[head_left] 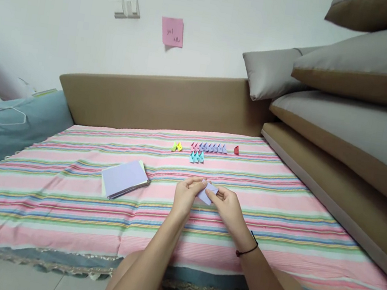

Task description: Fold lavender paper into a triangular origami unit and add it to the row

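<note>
Both my hands meet over the striped cloth and pinch a small lilac paper piece [207, 192] between them. My left hand [185, 196] grips its left end with thumb and fingers closed. My right hand [226, 208], a black band on its wrist, holds the right end. A stack of lilac paper sheets [124, 178] lies to the left of my hands. Farther back sit small folded paper pieces: yellow ones [177, 146], a row of pink and lilac ones [209, 147], blue ones [196, 157] and a single red one [236, 150].
The pink striped cloth [59, 202] covers a low bed with a tan headboard [156, 100]. Stacked grey and tan cushions [352, 116] rise on the right. A teal pillow [5, 125] lies at the left. A pink sticky note [172, 31] hangs on the wall.
</note>
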A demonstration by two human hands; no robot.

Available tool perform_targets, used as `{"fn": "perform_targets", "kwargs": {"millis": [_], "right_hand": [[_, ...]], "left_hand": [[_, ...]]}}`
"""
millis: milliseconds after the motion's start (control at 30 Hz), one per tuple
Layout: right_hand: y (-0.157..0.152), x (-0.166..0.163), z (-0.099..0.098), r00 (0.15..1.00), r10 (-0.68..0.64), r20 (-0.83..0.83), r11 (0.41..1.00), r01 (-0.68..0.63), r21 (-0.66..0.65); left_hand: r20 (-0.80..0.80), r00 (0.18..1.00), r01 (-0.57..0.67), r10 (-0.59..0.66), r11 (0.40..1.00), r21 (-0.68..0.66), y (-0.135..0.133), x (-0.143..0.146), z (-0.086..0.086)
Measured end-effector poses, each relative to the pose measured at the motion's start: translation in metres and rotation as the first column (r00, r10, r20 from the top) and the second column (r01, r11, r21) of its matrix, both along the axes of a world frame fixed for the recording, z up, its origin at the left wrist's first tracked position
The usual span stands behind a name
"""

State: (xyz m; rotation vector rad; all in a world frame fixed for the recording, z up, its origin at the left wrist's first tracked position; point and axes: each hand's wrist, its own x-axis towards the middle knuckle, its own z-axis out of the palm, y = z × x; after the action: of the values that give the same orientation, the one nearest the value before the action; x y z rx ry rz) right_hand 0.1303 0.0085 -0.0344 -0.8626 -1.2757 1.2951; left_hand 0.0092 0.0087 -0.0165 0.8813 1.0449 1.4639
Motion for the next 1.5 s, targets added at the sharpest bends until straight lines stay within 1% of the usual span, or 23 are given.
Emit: {"fn": "perform_targets", "kwargs": {"millis": [267, 500, 667, 800, 933, 1100, 1233, 1333, 1500], "right_hand": [[0.003, 0.004, 0.000, 0.998, 0.052, 0.021, 0.998, -0.053, 0.034], [0.002, 0.007, -0.001, 0.999, -0.010, 0.053, 0.998, 0.006, 0.068], [0.004, 0.010, -0.007, 0.998, 0.011, 0.060, 0.998, -0.014, 0.056], [0.009, 0.019, -0.013, 0.993, 0.093, 0.075, 0.995, -0.096, 0.036], [0.012, 0.029, -0.012, 0.976, 0.197, 0.096, 0.980, -0.200, 0.014], [0.008, 0.039, -0.010, 0.931, 0.356, 0.083, 0.934, -0.355, -0.024], [0.006, 0.048, -0.010, 0.905, 0.418, 0.075, 0.908, -0.416, -0.048], [0.007, 0.051, -0.010, 0.918, 0.385, 0.088, 0.923, -0.383, -0.046], [0.013, 0.050, -0.011, 0.976, 0.178, 0.124, 0.984, -0.178, -0.011]], "left_hand": [[0.005, 0.999, -0.054, 0.054, 0.997, 0.051, 0.003, 0.002, 0.000], [-0.016, 0.999, -0.045, 0.047, 0.995, 0.092, -0.002, 0.007, -0.001], [-0.064, 0.997, -0.029, 0.035, 0.995, 0.098, -0.002, 0.010, -0.004], [-0.117, 0.993, 0.015, -0.008, 0.998, 0.065, 0.000, 0.009, -0.004], [-0.173, 0.981, 0.088, -0.083, 0.996, 0.023, 0.003, 0.003, 0.003], [-0.213, 0.959, 0.181, -0.185, 0.983, -0.038, 0.005, -0.006, 0.011], [-0.220, 0.946, 0.232, -0.237, 0.971, -0.050, 0.004, -0.008, 0.008], [-0.214, 0.950, 0.226, -0.227, 0.974, -0.029, 0.004, -0.004, 0.004], [-0.220, 0.950, 0.230, -0.223, 0.973, 0.003, 0.003, 0.005, -0.001]]}}
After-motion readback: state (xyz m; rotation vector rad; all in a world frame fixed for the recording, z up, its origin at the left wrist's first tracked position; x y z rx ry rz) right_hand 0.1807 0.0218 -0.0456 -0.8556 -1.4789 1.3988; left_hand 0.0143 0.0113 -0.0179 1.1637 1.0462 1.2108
